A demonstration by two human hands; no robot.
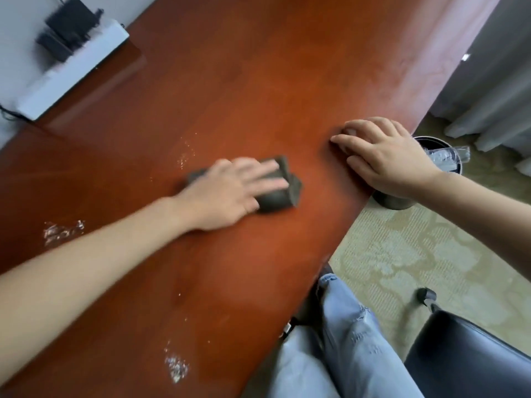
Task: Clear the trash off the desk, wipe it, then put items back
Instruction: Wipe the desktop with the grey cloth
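Observation:
My left hand (230, 191) lies flat on a dark grey cloth (283, 193) in the middle of the reddish-brown desk (258, 81), fingers straight and pressing down; the hand is motion-blurred. My right hand (382, 156) rests on the desk near its right edge, fingers spread and slightly bent, holding nothing. Wet streaks and droplets (61, 229) glint on the desk surface at the left and near the front edge.
A white power strip (77, 70) with black plugs (66, 27) sits at the desk's back left. A dark bin (442, 162) holding clear plastic stands on the carpet beside the desk's right edge. A black chair (471, 354) is at lower right, next to my jeans-clad leg.

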